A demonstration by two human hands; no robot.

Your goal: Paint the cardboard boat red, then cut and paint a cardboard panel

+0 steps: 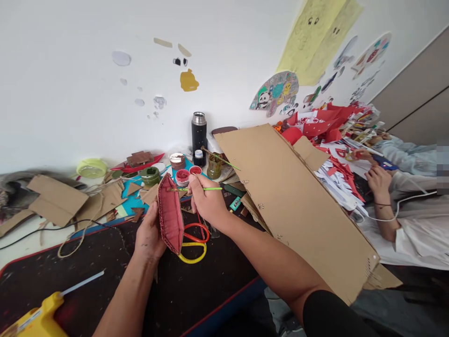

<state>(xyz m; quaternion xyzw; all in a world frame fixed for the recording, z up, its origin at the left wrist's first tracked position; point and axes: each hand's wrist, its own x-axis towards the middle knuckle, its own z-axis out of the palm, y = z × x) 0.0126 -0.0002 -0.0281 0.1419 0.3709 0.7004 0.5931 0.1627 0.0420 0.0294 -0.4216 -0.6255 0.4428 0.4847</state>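
My left hand (151, 233) grips a boat-shaped cardboard piece (171, 217) by its outer side. Its inside is coated in pinkish red paint, and its corrugated rim is darker red. In my right hand (206, 199), closed fingers hold a paintbrush (212, 188) with a green handle. The brush tip touches the inner wall near the far end of the piece. Just beyond my right fingers stand two small open jars of red paint (182, 176). Scissors (193, 252) with red and yellow handles lie beneath the piece, their blades mostly hidden.
A large cardboard sheet (301, 210) slants across the right side. A yellow glue gun (38, 318) lies front left. Behind are a green paint jar (150, 176), a murky glass jar (213, 166) and a black flask (199, 133). Another person's hands (379, 182) are far right.
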